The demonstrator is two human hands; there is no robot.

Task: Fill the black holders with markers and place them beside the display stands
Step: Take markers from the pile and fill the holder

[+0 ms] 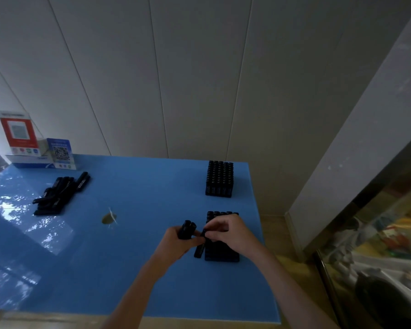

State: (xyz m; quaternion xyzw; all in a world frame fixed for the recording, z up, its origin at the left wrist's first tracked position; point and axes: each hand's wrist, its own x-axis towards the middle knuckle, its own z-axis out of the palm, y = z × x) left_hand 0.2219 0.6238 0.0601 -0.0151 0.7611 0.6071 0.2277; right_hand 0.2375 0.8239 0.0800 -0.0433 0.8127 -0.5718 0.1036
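Between both hands (207, 236), markers (187, 230) beside holder (222, 251).

The blue tabletop (133, 233) lies open through its middle, between the loose markers (59, 193) at far left and two black holders at right. The far holder (220, 179) stands near the wall; the near holder (221, 245) sits close to the right edge, with both hands crowded over it. Display stands (38, 148) block the far-left corner. A small brown spot (108, 219) marks the centre.
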